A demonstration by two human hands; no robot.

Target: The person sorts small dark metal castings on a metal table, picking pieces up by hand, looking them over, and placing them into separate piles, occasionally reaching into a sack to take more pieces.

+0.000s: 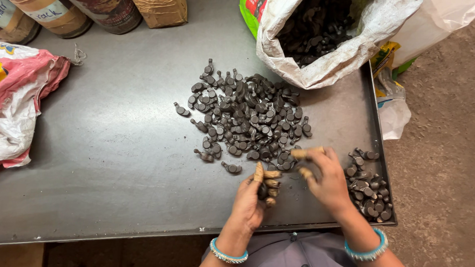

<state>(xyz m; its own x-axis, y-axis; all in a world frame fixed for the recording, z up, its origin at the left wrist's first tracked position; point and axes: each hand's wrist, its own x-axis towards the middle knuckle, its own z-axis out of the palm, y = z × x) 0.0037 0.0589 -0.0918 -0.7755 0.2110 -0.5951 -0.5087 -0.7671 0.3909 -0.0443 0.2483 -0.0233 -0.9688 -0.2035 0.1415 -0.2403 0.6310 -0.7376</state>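
A pink and white sack (8,105) lies at the left edge of the grey worktop (106,159). Near the front edge, the left hand (251,196) is curled closed around a dark metal part (262,191). Just behind it spreads the big pile of parts (249,118). The right hand (324,178) reaches into that pile's front edge, fingers bent; whether it grips anything I cannot tell. A smaller heap (369,184) sits at the front right corner, and an open white sack (334,35) at the back right.

White sack (328,51) top right, pink-white sack (11,105) left
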